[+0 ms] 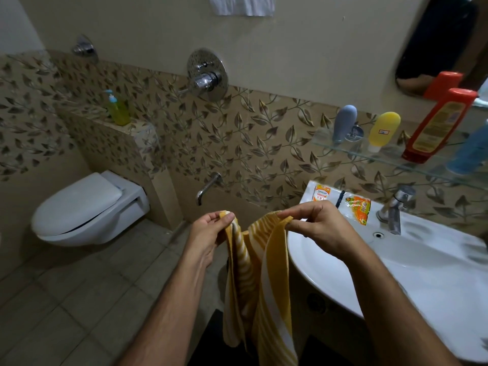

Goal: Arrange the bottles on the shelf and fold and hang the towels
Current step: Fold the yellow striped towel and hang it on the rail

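Both forearms reach forward. Left hand [211, 228] and right hand [314, 225] each pinch a top corner of the yellow-and-white striped towel [261, 281], which hangs just beside the white basin [396, 265].

A wall-hung toilet [87, 207] sits left of the white washbasin [396, 260]; sachets [343, 202] lie on the basin's rim beside its tap [394, 210].

Both my arms reach forward, bare forearms converging toward centre. My left hand [211, 231] pinches one towel [261, 281] corner, thumb on top. My right hand [317, 228] pinches the other corner, fingers curled, just right of the left.
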Tool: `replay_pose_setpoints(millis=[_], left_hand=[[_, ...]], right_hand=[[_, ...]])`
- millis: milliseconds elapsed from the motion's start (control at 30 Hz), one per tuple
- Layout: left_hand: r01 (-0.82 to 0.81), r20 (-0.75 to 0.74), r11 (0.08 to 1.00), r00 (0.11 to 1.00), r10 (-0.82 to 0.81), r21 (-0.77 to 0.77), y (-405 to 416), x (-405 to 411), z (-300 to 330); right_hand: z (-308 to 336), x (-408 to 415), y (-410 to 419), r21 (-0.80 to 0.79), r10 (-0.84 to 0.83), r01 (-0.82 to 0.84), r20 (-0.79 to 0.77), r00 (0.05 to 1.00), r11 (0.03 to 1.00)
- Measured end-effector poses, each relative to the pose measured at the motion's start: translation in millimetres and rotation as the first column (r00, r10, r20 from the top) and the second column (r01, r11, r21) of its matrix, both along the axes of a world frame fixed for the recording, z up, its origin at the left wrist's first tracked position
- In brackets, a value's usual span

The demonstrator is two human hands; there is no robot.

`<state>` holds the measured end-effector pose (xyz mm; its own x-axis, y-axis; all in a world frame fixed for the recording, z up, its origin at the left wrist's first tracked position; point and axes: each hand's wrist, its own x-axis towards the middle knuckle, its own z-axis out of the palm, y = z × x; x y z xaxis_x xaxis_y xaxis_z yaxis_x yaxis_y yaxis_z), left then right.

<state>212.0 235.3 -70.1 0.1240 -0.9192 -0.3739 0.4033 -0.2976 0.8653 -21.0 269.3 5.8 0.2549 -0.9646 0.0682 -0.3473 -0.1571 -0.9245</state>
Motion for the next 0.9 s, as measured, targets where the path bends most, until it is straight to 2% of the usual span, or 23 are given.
replay_pose_setpoints(millis=[167,233,333,467,600,767,900], left_hand=[[0.016,0.053,0.999,0.998,-0.018,0.031,0.0,-3.4,6.0],[0.034,0.114,0.999,0.993,-0.036,0.024,1.8,-4.9,10.0],[0.084,0.208,0.996,0.975,-0.080,-0.010,6.1,-10.1,17.9],[0.177,0.203,0.982,0.966,-0.160,-0.068,12.8,-18.6,25.1],[0.210,0.077,0.971,0.976,-0.203,-0.110,18.2,-29.0,27.7],[0.178,-0.121,0.980,0.975,-0.188,-0.086,25.5,-41.6,32.3],[0.163,-0.170,0.984,0.970,-0.173,-0.071,27.1,-44.1,32.7]], right_hand=[[-2.1,-4.6,-2.8,-0.141,0.044,-0.083,-0.258,0.965,0.986],[-0.1,-4.5,-2.3,-0.115,0.086,-0.122,-0.279,0.957,0.986],[-0.6,1.3,-3.1,-0.042,0.139,-0.149,-0.181,0.974,0.988],[-13.6,16.9,-7.3,-0.021,0.123,-0.122,0.042,0.992,0.992],[-28.6,31.4,-13.4,0.041,0.051,-0.061,0.227,0.973,0.997],[-37.9,38.8,-19.1,0.067,0.020,-0.043,0.316,0.949,0.997],[-39.8,40.3,-21.1,0.086,0.007,-0.038,0.342,0.940,0.996]])
